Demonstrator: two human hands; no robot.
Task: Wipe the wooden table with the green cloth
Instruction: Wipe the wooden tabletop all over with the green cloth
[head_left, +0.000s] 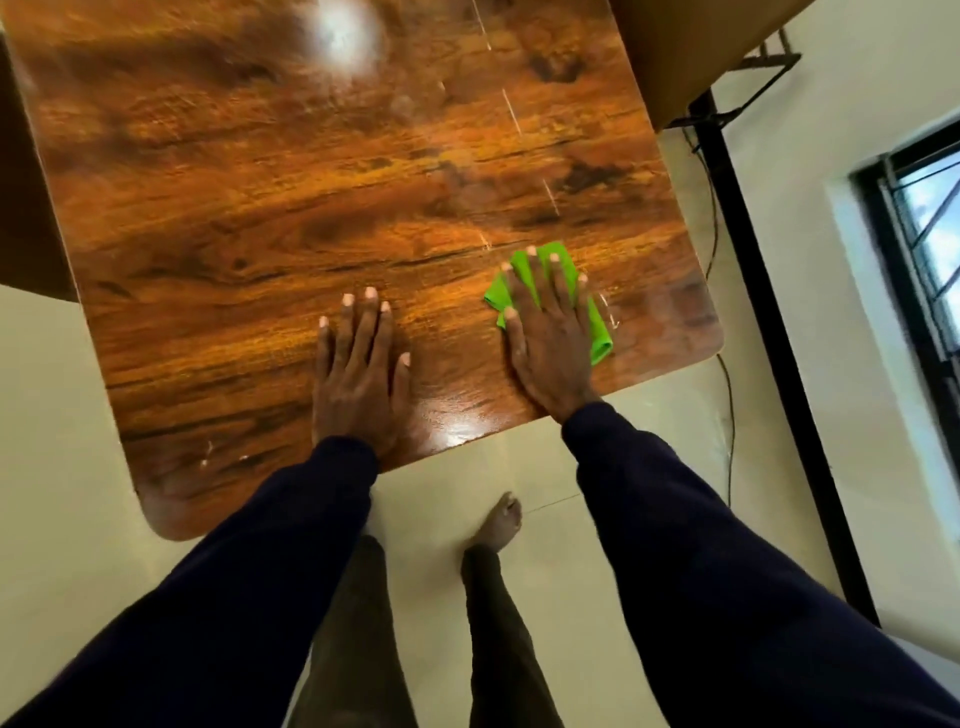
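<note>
The wooden table (311, 197) fills the upper half of the head view, glossy with dark grain and a few pale scratches. A small bright green cloth (598, 332) lies near the table's near right corner. My right hand (548, 338) presses flat on top of it, fingers spread, with cloth showing beyond the fingertips and on both sides. My left hand (361, 374) rests flat and bare on the wood near the front edge, about a hand's width left of the cloth, holding nothing.
A light tiled floor (67, 415) surrounds the table, and my legs and one bare foot (501, 522) stand at its front edge. A black post (769, 332) and a cable run along the right side. A window (930, 228) is at far right.
</note>
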